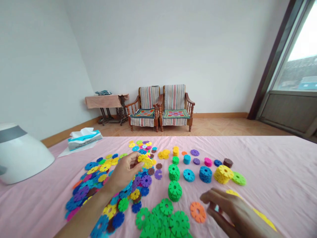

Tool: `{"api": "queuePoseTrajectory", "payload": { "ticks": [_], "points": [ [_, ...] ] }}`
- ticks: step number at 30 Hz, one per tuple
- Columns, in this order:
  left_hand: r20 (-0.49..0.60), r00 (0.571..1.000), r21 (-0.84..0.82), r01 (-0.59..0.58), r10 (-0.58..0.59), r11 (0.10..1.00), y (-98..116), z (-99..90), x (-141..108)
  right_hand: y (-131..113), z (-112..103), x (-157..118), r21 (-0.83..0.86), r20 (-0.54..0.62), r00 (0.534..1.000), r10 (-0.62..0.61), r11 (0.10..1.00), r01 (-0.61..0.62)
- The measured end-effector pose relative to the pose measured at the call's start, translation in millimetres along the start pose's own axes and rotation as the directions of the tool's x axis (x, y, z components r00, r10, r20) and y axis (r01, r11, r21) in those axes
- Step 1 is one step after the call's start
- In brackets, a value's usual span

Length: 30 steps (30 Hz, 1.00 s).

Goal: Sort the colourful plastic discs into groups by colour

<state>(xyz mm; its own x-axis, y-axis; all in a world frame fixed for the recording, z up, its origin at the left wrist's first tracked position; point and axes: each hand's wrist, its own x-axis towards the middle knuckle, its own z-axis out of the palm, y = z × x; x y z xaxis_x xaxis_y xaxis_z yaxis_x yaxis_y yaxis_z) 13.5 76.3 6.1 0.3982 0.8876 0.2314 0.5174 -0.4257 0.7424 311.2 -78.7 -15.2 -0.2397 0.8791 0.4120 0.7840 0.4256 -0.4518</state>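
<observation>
My left hand (127,168) reaches over a mixed heap of coloured notched plastic discs (85,193). Its thumb and fingers pinch yellow notched discs (148,163), at least two by the look of it. My right hand (230,210) hovers low at the right front, fingers bent and apart; a small pale blue spot shows between them, too little to name. Just left of its fingertips lies a large orange disc (197,212). Yellow discs (264,218) lie partly hidden beneath and beyond this hand. A pile of green discs (160,223) spreads at the front middle.
Sorted stacks stand right of the heap: green (175,190), blue (205,174), yellow (224,173), with smaller stacks behind. A tissue box (85,138) and a white rounded object (23,158) stand on the left of the pink cloth. Two chairs (174,102) are beyond.
</observation>
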Motion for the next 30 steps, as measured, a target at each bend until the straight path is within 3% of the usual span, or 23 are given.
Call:
{"api": "queuePoseTrajectory", "payload": {
  "ticks": [2, 6, 12, 16, 20, 23, 25, 27, 30],
  "points": [
    [0.083, 0.996, -0.246, 0.002, 0.019, 0.969, 31.0, 22.6, -13.6, -6.1, -1.1, 2.9, 0.067, -0.079, 0.996, 0.029, 0.997, -0.024],
    [0.194, 0.979, -0.310, 0.002, 0.061, 0.951, 70.5, 65.2, -46.8, -16.7, -1.9, 5.3, 0.236, -0.072, 0.993, 0.097, 0.969, -0.077],
    [0.266, 0.945, -0.368, -0.084, 0.191, 0.926, 75.8, 100.0, -64.9, -27.7, 2.3, 7.8, 0.361, 0.091, 0.991, 0.103, 0.924, -0.129],
    [0.187, 0.952, -0.297, -0.179, 0.241, 0.938, 67.5, 105.3, -61.0, -15.1, -7.3, 10.0, 0.234, 0.024, 0.983, 0.184, 0.955, -0.184],
    [0.182, 0.929, -0.081, -0.313, 0.323, 0.946, 57.6, 104.0, -60.2, 19.4, -33.1, 1.5, 0.056, -0.001, 0.952, 0.306, 0.951, -0.305],
    [0.224, 0.868, 0.012, -0.457, 0.443, 0.889, 52.3, 103.8, -61.9, 40.6, -50.9, -7.7, -0.097, 0.075, 0.916, 0.394, 0.917, -0.387],
    [0.273, 0.811, 0.035, -0.545, 0.517, 0.838, 50.6, 104.4, -62.7, 47.4, -57.4, -11.3, -0.193, 0.182, 0.866, 0.465, 0.881, -0.432],
    [0.322, 0.766, 0.063, -0.603, 0.556, 0.795, 49.2, 105.6, -62.6, 50.9, -58.8, -12.6, -0.289, 0.258, 0.817, 0.515, 0.848, -0.444],
    [0.363, 0.726, 0.115, -0.657, 0.584, 0.745, 44.9, 109.0, -61.2, 57.0, -54.0, -13.6, -0.401, 0.276, 0.790, 0.548, 0.812, -0.424]
  ]
}}
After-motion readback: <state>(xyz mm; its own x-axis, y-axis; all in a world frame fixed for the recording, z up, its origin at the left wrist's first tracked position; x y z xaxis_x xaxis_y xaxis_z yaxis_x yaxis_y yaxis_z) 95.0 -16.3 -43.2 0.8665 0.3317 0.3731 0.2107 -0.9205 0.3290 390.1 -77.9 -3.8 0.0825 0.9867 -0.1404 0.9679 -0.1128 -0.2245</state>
